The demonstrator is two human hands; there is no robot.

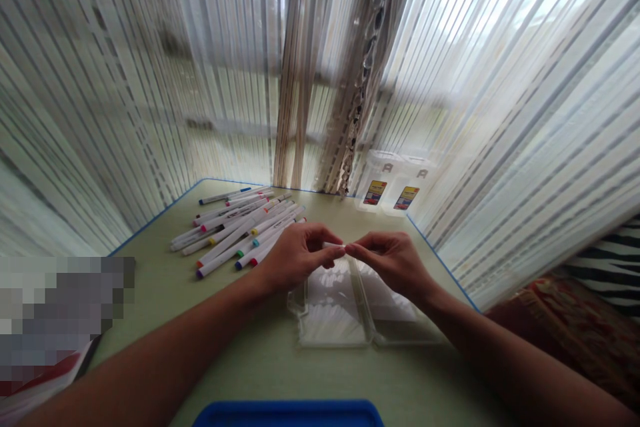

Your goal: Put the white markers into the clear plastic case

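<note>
My left hand is closed, its thumb and fingers pinching a slim white marker. At the marker's right end, the fingertips of my right hand are pinched together; the tip itself is hidden there. Both hands are held above an open clear plastic case, which lies on the table with its two halves spread side by side. Left of my left hand lies a loose pile of white markers with coloured ends, several of them crossing one another.
Two clear cases with small labels stand at the back right of the pale green table. String curtains hang behind. A blue edge shows at the front, a blurred-out item at left, patterned fabric at right.
</note>
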